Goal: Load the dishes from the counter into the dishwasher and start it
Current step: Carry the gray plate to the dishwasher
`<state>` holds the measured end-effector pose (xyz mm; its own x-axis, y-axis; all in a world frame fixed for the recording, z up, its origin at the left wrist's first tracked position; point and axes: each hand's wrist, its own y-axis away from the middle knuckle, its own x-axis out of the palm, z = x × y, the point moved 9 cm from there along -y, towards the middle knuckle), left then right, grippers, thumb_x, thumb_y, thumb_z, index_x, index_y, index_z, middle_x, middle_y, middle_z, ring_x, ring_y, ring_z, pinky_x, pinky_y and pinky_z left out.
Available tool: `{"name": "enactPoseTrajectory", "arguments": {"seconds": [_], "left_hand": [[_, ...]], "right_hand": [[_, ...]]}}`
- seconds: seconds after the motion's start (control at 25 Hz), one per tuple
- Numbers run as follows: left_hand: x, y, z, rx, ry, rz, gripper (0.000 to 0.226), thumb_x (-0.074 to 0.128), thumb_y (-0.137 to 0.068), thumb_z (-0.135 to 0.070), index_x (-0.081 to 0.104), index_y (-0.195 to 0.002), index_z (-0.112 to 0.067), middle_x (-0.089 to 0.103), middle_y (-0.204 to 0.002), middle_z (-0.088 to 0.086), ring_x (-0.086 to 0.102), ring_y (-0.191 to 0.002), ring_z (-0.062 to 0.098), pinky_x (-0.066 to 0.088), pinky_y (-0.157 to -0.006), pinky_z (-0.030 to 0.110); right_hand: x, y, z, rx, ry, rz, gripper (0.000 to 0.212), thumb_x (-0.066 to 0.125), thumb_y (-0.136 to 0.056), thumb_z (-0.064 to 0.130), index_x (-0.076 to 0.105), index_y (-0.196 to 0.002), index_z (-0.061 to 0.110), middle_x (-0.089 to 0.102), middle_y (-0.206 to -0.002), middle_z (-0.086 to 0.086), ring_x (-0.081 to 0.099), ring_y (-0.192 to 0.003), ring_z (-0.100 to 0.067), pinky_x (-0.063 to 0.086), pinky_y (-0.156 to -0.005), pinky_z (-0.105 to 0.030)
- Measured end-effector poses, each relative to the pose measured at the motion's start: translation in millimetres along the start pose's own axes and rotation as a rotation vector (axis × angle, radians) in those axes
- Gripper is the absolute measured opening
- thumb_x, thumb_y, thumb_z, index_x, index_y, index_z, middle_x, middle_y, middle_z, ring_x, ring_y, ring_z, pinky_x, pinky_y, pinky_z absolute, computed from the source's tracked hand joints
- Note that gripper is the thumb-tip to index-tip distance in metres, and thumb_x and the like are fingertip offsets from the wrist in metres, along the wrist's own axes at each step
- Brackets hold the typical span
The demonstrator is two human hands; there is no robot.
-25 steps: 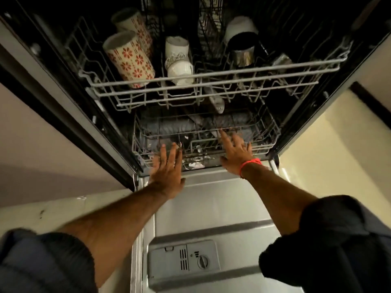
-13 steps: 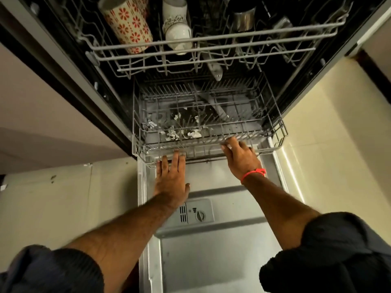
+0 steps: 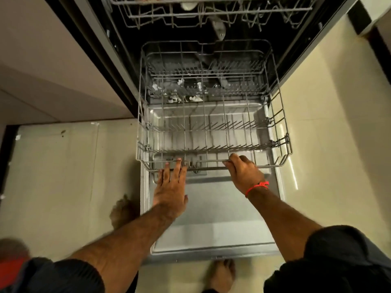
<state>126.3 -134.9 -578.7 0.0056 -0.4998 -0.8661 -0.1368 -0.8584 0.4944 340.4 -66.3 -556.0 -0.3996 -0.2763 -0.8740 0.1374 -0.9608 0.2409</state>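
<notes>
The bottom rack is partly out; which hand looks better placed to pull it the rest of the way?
Probably the right hand: its fingers curl over the lower rack front rail, while the left hand has straight fingers merely touching it.

Grey wire lower rack [image 3: 213, 132] sits out over the open door [image 3: 211, 218].

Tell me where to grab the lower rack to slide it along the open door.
Grip the lower rack by its front top rail, coming from the front over the open door. That rail runs straight across, facing you; the right hand curls over it, while the left hand touches it with straight fingers.
</notes>
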Motion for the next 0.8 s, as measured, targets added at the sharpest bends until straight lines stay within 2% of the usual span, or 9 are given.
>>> {"name": "enactPoseTrajectory", "arguments": {"seconds": [0.08, 0.2, 0.36, 0.48, 0.64, 0.8], "left_hand": [[14.3, 28.2, -9.5, -0.001, 0.022, 0.064, 0.099, 0.056, -0.097, -0.04, -0.019, -0.157, -0.016, -0.034, -0.161, 0.007, -0.018, -0.151, 0.039, -0.004, -0.125, 0.048], [39.3, 73.0, -21.6, 0.015, 0.033, 0.163, 0.101, 0.057, -0.097, -0.035, -0.023, -0.155, -0.015, -0.037, -0.16, 0.008, -0.022, -0.15, 0.041, -0.005, -0.122, 0.048], [75.8, 117.5, -25.3, 0.086, 0.103, 0.264, 0.109, 0.06, -0.09, -0.017, -0.029, -0.154, -0.02, -0.041, -0.158, 0.002, -0.028, -0.149, 0.033, -0.003, -0.125, 0.049], [90.7, 137.1, -19.2, 0.17, 0.141, 0.336, 0.105, 0.058, -0.091, -0.018, -0.025, -0.155, -0.023, -0.039, -0.159, -0.002, -0.027, -0.15, 0.029, 0.003, -0.126, 0.051], [94.1, 146.8, -12.6, 0.241, 0.127, 0.349, 0.098, 0.054, -0.096, -0.026, -0.023, -0.156, -0.021, -0.034, -0.161, -0.001, -0.026, -0.15, 0.029, 0.002, -0.126, 0.049], [86.0, 166.2, -2.1, 0.241, 0.138, 0.31, 0.093, 0.051, -0.098, -0.028, -0.019, -0.158, -0.017, -0.029, -0.163, 0.002, -0.021, -0.152, 0.03, 0.005, -0.126, 0.048]], "right_hand": [[8.8, 32.6, -3.2, -0.004, -0.004, 0.02, 0.031, 0.042, -0.1, 0.044, 0.056, -0.104, 0.016, 0.06, -0.095, -0.014, 0.062, -0.084, -0.042, 0.049, -0.065, -0.042], [26.1, 81.0, -13.6, 0.037, -0.024, 0.047, 0.027, 0.045, -0.101, 0.037, 0.059, -0.104, 0.015, 0.061, -0.097, -0.013, 0.062, -0.083, -0.041, 0.052, -0.07, -0.044], [43.9, 136.8, -20.5, 0.151, -0.054, 0.052, 0.018, 0.05, -0.1, 0.026, 0.06, -0.104, 0.012, 0.06, -0.099, -0.014, 0.058, -0.09, -0.041, 0.049, -0.082, -0.046], [57.6, 166.0, -18.6, 0.235, -0.077, 0.074, 0.015, 0.051, -0.098, 0.02, 0.054, -0.112, 0.016, 0.058, -0.107, -0.017, 0.054, -0.1, -0.04, 0.047, -0.092, -0.049], [65.6, 176.0, -20.4, 0.29, -0.073, 0.135, 0.045, 0.055, -0.092, 0.011, 0.043, -0.134, 0.02, 0.053, -0.127, -0.019, 0.047, -0.119, -0.039, 0.041, -0.103, -0.052], [57.1, 186.3, -11.0, 0.397, -0.019, 0.134, 0.078, 0.058, -0.086, 0.006, 0.021, -0.153, 0.024, 0.021, -0.155, -0.024, 0.021, -0.144, -0.041, 0.028, -0.115, -0.052]]}}
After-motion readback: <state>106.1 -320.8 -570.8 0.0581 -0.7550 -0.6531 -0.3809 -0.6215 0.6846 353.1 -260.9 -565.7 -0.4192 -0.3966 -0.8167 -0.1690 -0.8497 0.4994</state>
